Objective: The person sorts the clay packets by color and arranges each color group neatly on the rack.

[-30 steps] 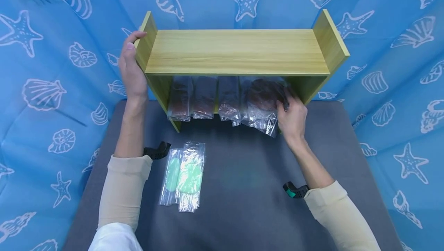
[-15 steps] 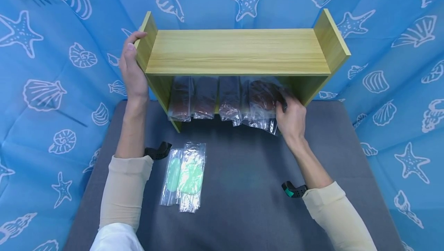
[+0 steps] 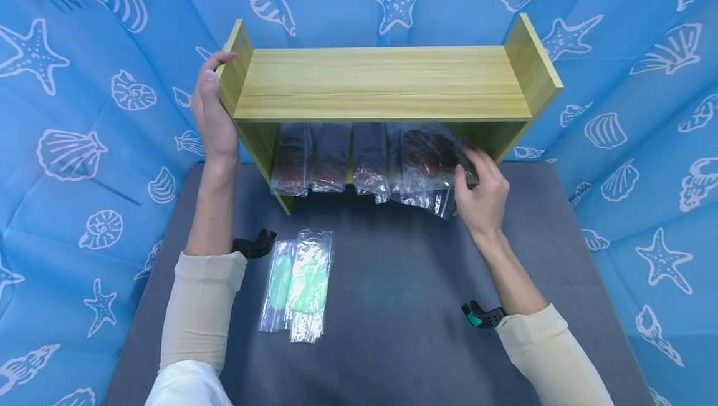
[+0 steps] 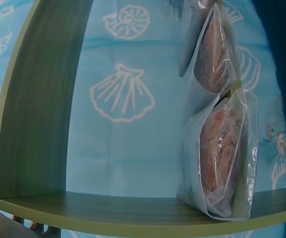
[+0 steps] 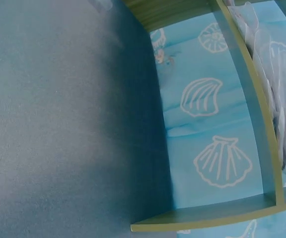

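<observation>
In the head view, a two-tier wooden shelf stands at the back of the table. My left hand grips its left side panel near the top. Several clear zip bags with brown contents stand in a row on the lower tier, the left end bag close to the side panel. My right hand is at the right end of the row, thumb and fingers spread beside the rightmost bag; its fingertips are partly hidden. The left wrist view shows a brown-filled bag standing on the board.
Two clear bags with green contents, a narrow bag and a wider bag, lie on the grey table left of centre. A blue curtain with seashell prints hangs behind. Black wrist cameras sit on both arms.
My right hand has moved slightly right, away from the rightmost bag, its thumb now farther from the bag. The left hand has stayed on the shelf's side panel.
</observation>
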Motion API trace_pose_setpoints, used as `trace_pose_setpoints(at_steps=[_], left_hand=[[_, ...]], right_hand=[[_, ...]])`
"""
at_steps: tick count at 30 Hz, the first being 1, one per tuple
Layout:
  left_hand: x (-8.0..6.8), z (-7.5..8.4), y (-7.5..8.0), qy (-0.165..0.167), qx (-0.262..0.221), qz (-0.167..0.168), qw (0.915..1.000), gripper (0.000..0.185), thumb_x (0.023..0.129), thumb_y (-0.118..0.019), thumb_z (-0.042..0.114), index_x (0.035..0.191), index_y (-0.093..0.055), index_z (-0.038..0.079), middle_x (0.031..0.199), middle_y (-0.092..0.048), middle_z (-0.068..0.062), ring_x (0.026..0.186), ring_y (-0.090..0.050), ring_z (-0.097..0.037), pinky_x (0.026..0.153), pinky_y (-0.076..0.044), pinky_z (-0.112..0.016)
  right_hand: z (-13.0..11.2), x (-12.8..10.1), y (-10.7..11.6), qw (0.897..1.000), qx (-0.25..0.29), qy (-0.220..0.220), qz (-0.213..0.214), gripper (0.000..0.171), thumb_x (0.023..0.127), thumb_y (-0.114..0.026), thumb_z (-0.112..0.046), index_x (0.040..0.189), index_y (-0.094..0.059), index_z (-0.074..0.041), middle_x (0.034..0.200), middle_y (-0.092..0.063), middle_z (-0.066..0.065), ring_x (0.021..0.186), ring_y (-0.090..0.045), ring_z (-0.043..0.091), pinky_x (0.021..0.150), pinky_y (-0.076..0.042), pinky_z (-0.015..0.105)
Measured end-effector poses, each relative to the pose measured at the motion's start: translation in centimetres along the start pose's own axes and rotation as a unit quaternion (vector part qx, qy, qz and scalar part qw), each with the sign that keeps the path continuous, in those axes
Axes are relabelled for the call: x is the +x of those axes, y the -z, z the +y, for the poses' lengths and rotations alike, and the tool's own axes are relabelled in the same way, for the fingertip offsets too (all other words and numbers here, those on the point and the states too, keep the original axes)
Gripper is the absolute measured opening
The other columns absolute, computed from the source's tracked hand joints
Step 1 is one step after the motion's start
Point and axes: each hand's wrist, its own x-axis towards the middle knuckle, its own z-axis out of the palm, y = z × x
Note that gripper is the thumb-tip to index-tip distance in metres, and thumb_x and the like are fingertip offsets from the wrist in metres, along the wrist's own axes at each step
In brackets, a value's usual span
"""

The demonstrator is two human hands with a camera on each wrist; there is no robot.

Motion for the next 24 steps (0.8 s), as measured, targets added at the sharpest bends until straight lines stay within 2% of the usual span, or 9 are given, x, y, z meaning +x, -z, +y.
trace_pose_setpoints(at_steps=[5, 8, 13, 15, 18, 22, 24], left_hand=[[0.1, 0.1, 0.5, 0.007, -0.003, -0.004, 1.0, 0.043, 0.101, -0.03, 0.022, 0.124, -0.065, 0.013, 0.128, -0.054, -0.008, 0.104, -0.051, -0.022, 0.09, -0.039, -0.031], [0.2, 0.2, 0.8, 0.012, 0.001, -0.012, 0.9998, 0.043, 0.101, -0.031, 0.023, 0.126, -0.065, 0.013, 0.13, -0.053, -0.007, 0.105, -0.051, -0.022, 0.091, -0.039, -0.03], [0.1, 0.6, 1.2, 0.022, 0.014, -0.035, 0.999, 0.044, 0.102, -0.034, 0.025, 0.134, -0.062, 0.016, 0.139, -0.052, -0.004, 0.116, -0.05, -0.022, 0.099, -0.037, -0.026], [0.1, 0.7, 1.5, 0.032, 0.013, -0.046, 0.9983, 0.044, 0.103, -0.035, 0.027, 0.138, -0.06, 0.017, 0.142, -0.051, -0.004, 0.12, -0.049, -0.022, 0.1, -0.038, -0.028], [0.0, 1.0, 2.0, 0.058, 0.002, -0.063, 0.9963, 0.043, 0.104, -0.038, 0.03, 0.141, -0.057, 0.02, 0.145, -0.047, -0.002, 0.123, -0.047, -0.022, 0.099, -0.04, -0.034], [-0.1, 1.4, 2.6, 0.088, -0.009, -0.078, 0.9931, 0.042, 0.103, -0.044, 0.034, 0.143, -0.055, 0.023, 0.147, -0.045, -0.002, 0.124, -0.048, -0.024, 0.096, -0.043, -0.039], [-0.2, 1.6, 2.8, 0.09, -0.004, -0.082, 0.9926, 0.042, 0.104, -0.045, 0.033, 0.143, -0.055, 0.023, 0.146, -0.047, -0.003, 0.125, -0.049, -0.026, 0.095, -0.044, -0.038]], right_hand=[[-0.7, 0.6, 0.8, 0.999, 0.032, 0.021, 0.016, 0.032, 0.084, -0.065, 0.012, 0.112, -0.074, -0.001, 0.116, -0.071, 0.009, 0.105, -0.067, 0.027, 0.091, -0.049, 0.026], [-1.1, 1.2, 1.5, 0.998, 0.043, 0.031, 0.027, 0.028, 0.085, -0.064, 0.01, 0.109, -0.075, 0.0, 0.111, -0.072, 0.01, 0.1, -0.068, 0.028, 0.089, -0.048, 0.022], [-2.5, 2.4, 2.9, 0.997, 0.044, 0.036, 0.054, 0.024, 0.085, -0.061, 0.011, 0.102, -0.075, 0.003, 0.101, -0.073, 0.014, 0.09, -0.069, 0.027, 0.084, -0.05, 0.019], [-3.4, 2.9, 3.5, 0.996, 0.049, 0.032, 0.062, 0.023, 0.086, -0.059, 0.012, 0.101, -0.074, 0.006, 0.1, -0.072, 0.016, 0.086, -0.068, 0.027, 0.082, -0.052, 0.019], [-4.3, 3.6, 4.3, 0.996, 0.051, 0.026, 0.071, 0.021, 0.087, -0.058, 0.011, 0.101, -0.074, 0.007, 0.098, -0.071, 0.019, 0.082, -0.068, 0.02, 0.08, -0.053, 0.019], [-3.5, 4.2, 5.0, 0.995, 0.044, 0.018, 0.092, 0.02, 0.088, -0.059, 0.005, 0.1, -0.075, 0.004, 0.094, -0.07, 0.019, 0.082, -0.065, 0.013, 0.078, -0.051, 0.016], [-2.7, 4.5, 5.3, 0.993, 0.043, 0.013, 0.106, 0.02, 0.088, -0.06, 0.002, 0.1, -0.076, 0.002, 0.094, -0.071, 0.015, 0.083, -0.065, 0.017, 0.076, -0.05, 0.015]])
